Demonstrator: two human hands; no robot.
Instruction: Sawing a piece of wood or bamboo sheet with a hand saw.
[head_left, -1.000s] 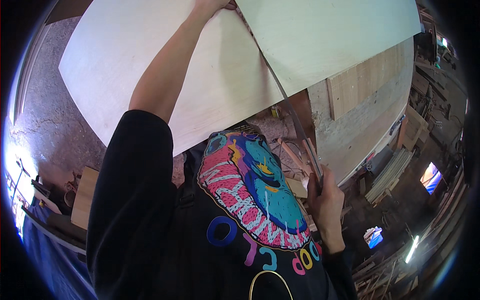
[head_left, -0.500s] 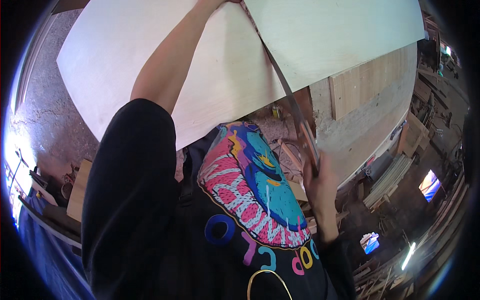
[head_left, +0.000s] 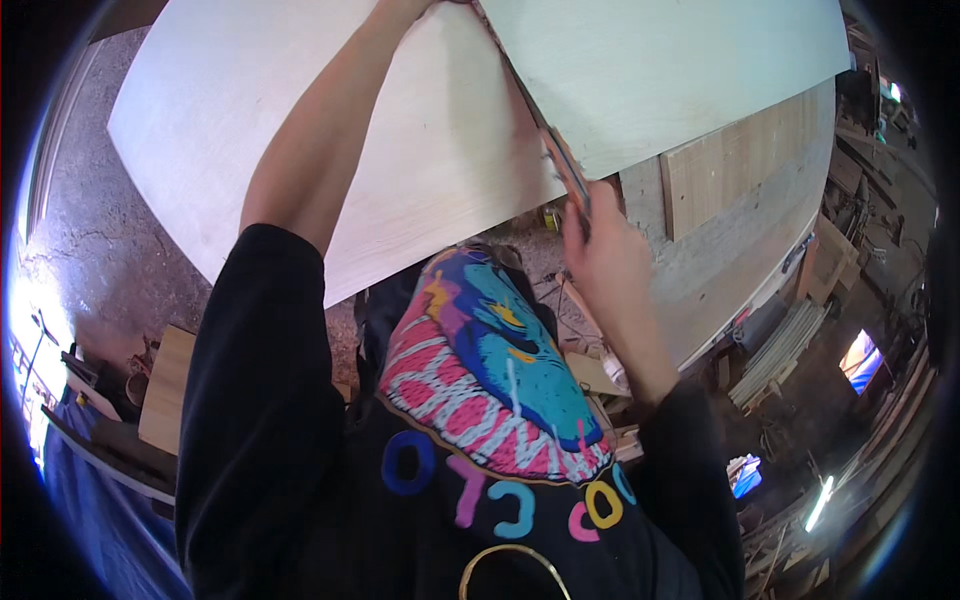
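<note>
A large pale plywood sheet (head_left: 430,130) stretches across the upper view, with a long cut running inward from its near edge. In that cut lies the thin blade of a handsaw (head_left: 567,165). My right hand (head_left: 610,235) is wrapped round the saw's handle, right at the sheet's near edge. At the top edge of the view, only the base of my left hand (head_left: 428,6) shows, on or just above the sheet beside the cut's far end. Its fingers are out of sight. The sheet on the left of the cut looks a little lower than on the right.
Under the sheet's right side are a light wooden board (head_left: 735,165) and a worn work surface (head_left: 720,265). Stacked wood strips (head_left: 785,355) and scrap timber lie at the right. A blue tarp (head_left: 105,490) hangs at the lower left, near a wood panel (head_left: 168,390).
My right hand has pushed the saw forward and up to the sheet's near edge, so less blade shows. My left forearm has shifted slightly left.
</note>
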